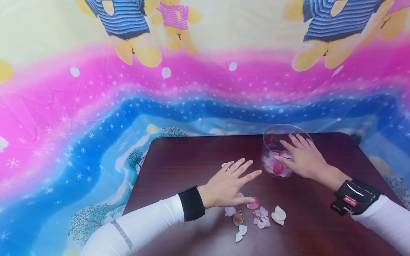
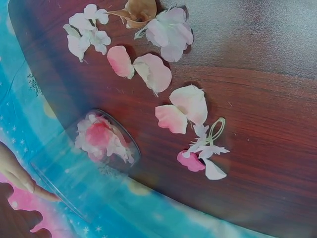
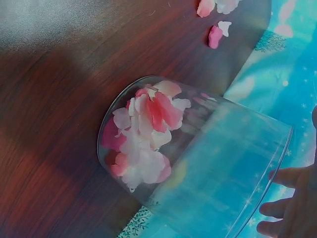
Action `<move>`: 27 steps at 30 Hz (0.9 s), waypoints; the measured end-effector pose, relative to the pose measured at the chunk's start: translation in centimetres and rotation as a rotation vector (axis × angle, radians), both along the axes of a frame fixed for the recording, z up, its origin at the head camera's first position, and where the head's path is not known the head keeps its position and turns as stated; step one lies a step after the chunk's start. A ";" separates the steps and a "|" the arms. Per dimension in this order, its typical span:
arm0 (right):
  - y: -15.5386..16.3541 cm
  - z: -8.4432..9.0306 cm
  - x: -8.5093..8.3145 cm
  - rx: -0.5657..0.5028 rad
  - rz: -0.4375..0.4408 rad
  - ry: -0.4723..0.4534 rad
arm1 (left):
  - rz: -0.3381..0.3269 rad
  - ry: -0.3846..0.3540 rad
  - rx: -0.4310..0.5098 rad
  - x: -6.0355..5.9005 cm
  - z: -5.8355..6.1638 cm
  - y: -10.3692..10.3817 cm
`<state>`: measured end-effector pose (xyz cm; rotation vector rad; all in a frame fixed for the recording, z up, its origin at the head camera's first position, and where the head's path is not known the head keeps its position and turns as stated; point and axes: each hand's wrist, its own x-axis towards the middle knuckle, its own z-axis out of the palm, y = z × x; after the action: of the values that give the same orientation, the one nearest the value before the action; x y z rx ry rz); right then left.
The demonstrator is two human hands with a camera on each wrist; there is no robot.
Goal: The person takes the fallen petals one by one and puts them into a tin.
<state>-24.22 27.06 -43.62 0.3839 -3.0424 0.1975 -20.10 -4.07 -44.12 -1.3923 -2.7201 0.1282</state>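
A clear cup [image 1: 282,149] stands on the dark wooden table [image 1: 192,160], with pink and white petals [image 3: 143,139] piled in its bottom. My right hand [image 1: 289,152] holds the cup from its right side, thumb across the front and fingers [image 3: 285,208] by the rim. My left hand [image 1: 248,185] is spread flat just left of the cup, fingers straight, holding nothing. Its thumb lies beside a pink petal [image 1: 253,203]. Several loose petals [image 1: 261,217] are scattered on the table in front of that hand, and show close up in the left wrist view as loose petals [image 2: 163,74].
A bright printed sheet [image 1: 96,124] with bears and stars hangs behind and to the left of the table. The table's left edge [image 1: 141,170] and rounded back right corner [image 1: 349,137] are in view.
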 end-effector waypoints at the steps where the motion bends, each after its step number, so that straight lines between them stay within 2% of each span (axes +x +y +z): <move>1: 0.0 0.0 0.0 -0.002 0.000 0.000 | 0.001 -0.002 -0.001 0.0 0.0 0.0; 12: -1.1 0.1 0.8 -0.029 0.031 0.033 | 0.033 -0.039 0.036 -0.4 -0.1 -1.1; 22: -3.7 -0.3 2.2 -0.082 0.122 0.141 | 0.122 -0.061 0.099 -1.3 -0.5 -4.4; 27: -5.2 -0.6 2.9 -0.106 0.175 0.155 | 0.164 -0.090 0.125 -1.6 -0.7 -5.8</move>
<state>-21.28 21.84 -44.22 0.6267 -2.8318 0.3213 -21.72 -9.92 -44.79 -1.1702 -2.8569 -0.0955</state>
